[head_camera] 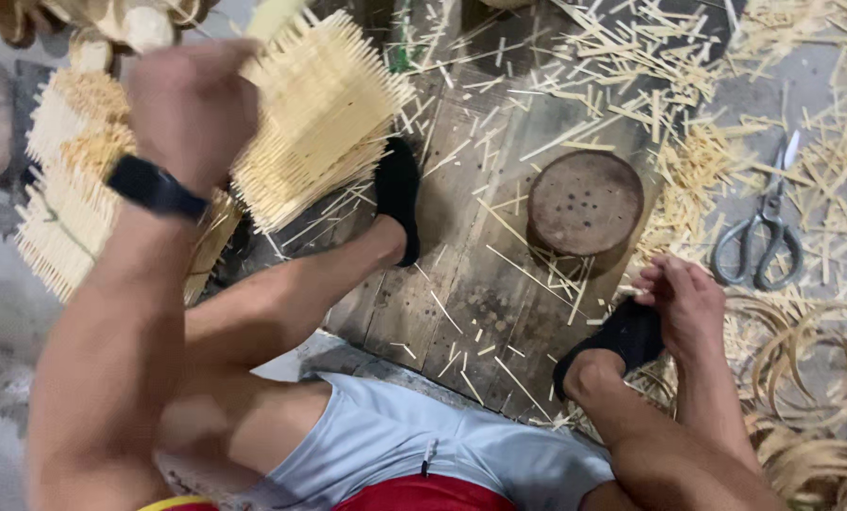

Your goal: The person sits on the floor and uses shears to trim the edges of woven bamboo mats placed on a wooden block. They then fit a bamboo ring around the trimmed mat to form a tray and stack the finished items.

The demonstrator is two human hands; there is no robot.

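Upper left, the left hand [192, 109] grips a light, brittle woven bamboo panel [319, 114] by its edge; the right hand [688, 303] pinches bamboo slivers lower right.

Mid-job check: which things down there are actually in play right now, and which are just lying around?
In play:
- left hand gripping the woven bamboo piece
- right hand down by the bamboo hoops

Lying about:
- scissors
- round wooden block
- loose bamboo slivers
- stacked woven pieces

head cam | worn, looks steeply down | close over lap and legs | floor ahead | single view
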